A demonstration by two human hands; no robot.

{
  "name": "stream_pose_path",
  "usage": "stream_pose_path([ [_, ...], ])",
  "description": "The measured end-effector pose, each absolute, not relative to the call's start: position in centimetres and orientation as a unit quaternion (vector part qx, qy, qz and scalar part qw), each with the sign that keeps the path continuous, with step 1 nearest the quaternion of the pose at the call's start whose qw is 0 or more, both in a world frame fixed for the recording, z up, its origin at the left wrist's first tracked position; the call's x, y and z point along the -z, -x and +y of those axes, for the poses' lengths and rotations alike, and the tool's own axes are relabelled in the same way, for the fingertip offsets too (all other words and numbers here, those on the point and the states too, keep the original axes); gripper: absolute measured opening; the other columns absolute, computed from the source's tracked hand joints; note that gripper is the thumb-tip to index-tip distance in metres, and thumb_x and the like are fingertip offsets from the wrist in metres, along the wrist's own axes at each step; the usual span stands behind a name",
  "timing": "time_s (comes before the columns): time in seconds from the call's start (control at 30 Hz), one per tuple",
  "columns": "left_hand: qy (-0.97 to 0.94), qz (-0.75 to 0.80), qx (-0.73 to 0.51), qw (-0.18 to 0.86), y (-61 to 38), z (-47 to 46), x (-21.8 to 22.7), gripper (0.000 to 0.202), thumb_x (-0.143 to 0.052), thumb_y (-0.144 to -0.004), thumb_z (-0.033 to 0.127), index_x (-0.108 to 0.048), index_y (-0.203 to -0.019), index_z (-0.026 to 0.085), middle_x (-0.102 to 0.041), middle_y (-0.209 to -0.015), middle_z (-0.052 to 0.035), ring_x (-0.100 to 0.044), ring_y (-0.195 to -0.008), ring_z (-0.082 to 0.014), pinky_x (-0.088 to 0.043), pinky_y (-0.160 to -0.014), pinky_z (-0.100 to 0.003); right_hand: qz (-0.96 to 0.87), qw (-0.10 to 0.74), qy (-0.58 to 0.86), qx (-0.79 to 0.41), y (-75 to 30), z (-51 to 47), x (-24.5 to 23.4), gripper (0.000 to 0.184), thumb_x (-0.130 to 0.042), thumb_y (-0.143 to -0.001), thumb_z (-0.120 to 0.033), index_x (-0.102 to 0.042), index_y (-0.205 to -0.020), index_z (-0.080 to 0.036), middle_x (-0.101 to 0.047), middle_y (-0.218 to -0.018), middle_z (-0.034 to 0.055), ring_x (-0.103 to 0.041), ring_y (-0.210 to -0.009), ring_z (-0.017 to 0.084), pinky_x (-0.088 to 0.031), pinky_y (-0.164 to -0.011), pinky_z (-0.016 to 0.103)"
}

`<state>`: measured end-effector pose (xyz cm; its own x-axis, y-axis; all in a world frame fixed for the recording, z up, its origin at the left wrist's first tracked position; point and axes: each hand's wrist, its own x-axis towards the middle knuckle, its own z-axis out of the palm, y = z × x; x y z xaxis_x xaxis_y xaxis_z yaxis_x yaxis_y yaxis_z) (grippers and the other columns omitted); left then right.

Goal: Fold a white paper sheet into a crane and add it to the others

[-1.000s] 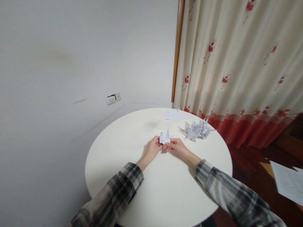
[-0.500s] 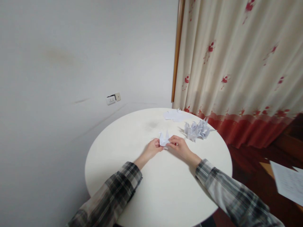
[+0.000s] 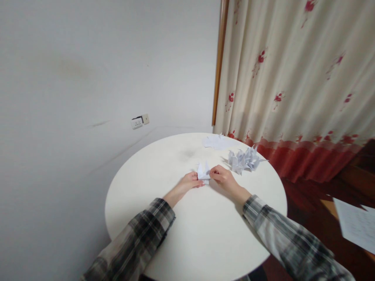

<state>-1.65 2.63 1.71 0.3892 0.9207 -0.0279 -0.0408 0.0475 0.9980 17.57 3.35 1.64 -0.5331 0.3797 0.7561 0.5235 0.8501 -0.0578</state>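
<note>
A small folded white paper figure stands on the round white table, near its middle. My left hand pinches its left lower edge with fingers closed. My right hand pinches its right side between thumb and fingers. Both forearms wear plaid sleeves and rest over the table.
A pile of several folded white paper figures lies just right of my hands. Flat white paper sheets lie at the table's far edge. A flowered curtain hangs behind, a wall socket is on the left wall, and a printed sheet lies at right.
The paper figure has come down from slightly raised to the tabletop. Both hands shifted their pinch on it, the right hand closing tighter against its right side.
</note>
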Motion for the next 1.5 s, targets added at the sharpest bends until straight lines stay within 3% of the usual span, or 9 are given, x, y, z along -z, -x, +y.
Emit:
stream_pose_path([
  [0.27,-0.515,0.361,-0.364,0.687,2.2,2.1,-3.1,0.034,-0.075,-0.058,0.025,-0.058,-0.085,0.012,-0.065,-0.086,-0.0061,-0.061,-0.075,-0.0129,-0.044,-0.079,-0.026,-0.887,0.378,0.218,0.152,-18.0,3.3,-1.8,0.024,-0.043,-0.079,-0.003,-0.061,-0.075,-0.019,-0.058,-0.079,0.0053,-0.048,-0.072,0.015,-0.036,-0.058,0.024],
  [0.53,-0.502,0.353,-0.379,0.693,2.1,2.5,-2.2,0.034,-0.074,-0.061,0.026,-0.057,-0.087,0.012,-0.064,-0.087,-0.0069,-0.062,-0.078,-0.0141,-0.046,-0.08,-0.028,-0.884,0.392,0.223,0.12,-17.8,3.2,-1.7,0.026,-0.043,-0.079,-0.003,-0.062,-0.074,-0.02,-0.057,-0.081,0.0054,-0.047,-0.071,0.015,-0.038,-0.059,0.025],
  [0.7,-0.493,0.361,-0.41,0.677,2.0,2.5,-2.3,0.035,-0.076,-0.058,0.026,-0.055,-0.084,0.013,-0.065,-0.086,-0.0067,-0.063,-0.078,-0.0151,-0.046,-0.082,-0.029,-0.839,0.481,0.255,-0.004,-17.5,3.2,-1.2,0.028,-0.043,-0.075,-0.003,-0.063,-0.082,-0.021,-0.055,-0.085,0.0054,-0.051,-0.077,0.014,-0.043,-0.065,0.026],
  [0.83,-0.502,0.373,-0.452,0.636,2.0,2.7,-2.1,0.041,-0.077,-0.055,0.027,-0.053,-0.084,0.014,-0.066,-0.085,-0.0063,-0.063,-0.076,-0.0156,-0.045,-0.08,-0.03,-0.771,0.536,0.322,-0.12,-17.4,3.1,-1.7,0.022,-0.044,-0.078,-0.012,-0.062,-0.089,-0.021,-0.058,-0.087,0.0056,-0.054,-0.08,0.015,-0.044,-0.065,0.027],
  [0.97,-0.524,0.376,-0.482,0.593,2.1,2.7,-2.1,0.041,-0.075,-0.056,0.028,-0.052,-0.086,0.014,-0.066,-0.083,-0.0056,-0.062,-0.074,-0.0144,-0.044,-0.073,-0.026,-0.71,0.523,0.371,-0.29,-17.1,3.2,-1.6,0.019,-0.05,-0.079,-0.029,-0.057,-0.094,-0.019,-0.06,-0.074,0.0025,-0.055,-0.064,0.013,-0.044,-0.057,0.024],
  [1.1,-0.532,0.397,-0.489,0.565,2.0,2.7,-2.2,0.039,-0.074,-0.055,0.025,-0.051,-0.085,0.014,-0.066,-0.079,-0.0041,-0.059,-0.069,-0.0125,-0.041,-0.065,-0.023,-0.686,0.481,0.376,-0.396,-16.5,3.3,-1.0,0.021,-0.058,-0.072,-0.032,-0.056,-0.085,-0.016,-0.053,-0.056,-0.0039,-0.05,-0.05,0.01,-0.042,-0.051,0.021],
  [1.33,-0.55,0.389,-0.47,0.57,2.0,2.9,-1.8,0.038,-0.075,-0.053,0.025,-0.05,-0.08,0.014,-0.062,-0.068,-0.0006,-0.055,-0.06,-0.0102,-0.037,-0.058,-0.021,-0.739,0.462,0.398,-0.286,-16.6,3.2,-1.3,0.015,-0.054,-0.076,-0.03,-0.059,-0.074,-0.016,-0.057,-0.056,-0.0017,-0.052,-0.051,0.01,-0.042,-0.052,0.021],
  [1.5,-0.551,0.383,-0.468,0.575,2.0,2.8,-2.0,0.038,-0.076,-0.053,0.022,-0.05,-0.08,0.014,-0.065,-0.074,-0.0032,-0.058,-0.064,-0.011,-0.04,-0.061,-0.022,-0.786,0.466,0.375,-0.158,-16.9,3.2,-1.2,0.015,-0.051,-0.081,-0.028,-0.061,-0.077,-0.017,-0.063,-0.068,0.0015,-0.052,-0.055,0.011,-0.042,-0.054,0.022],
])
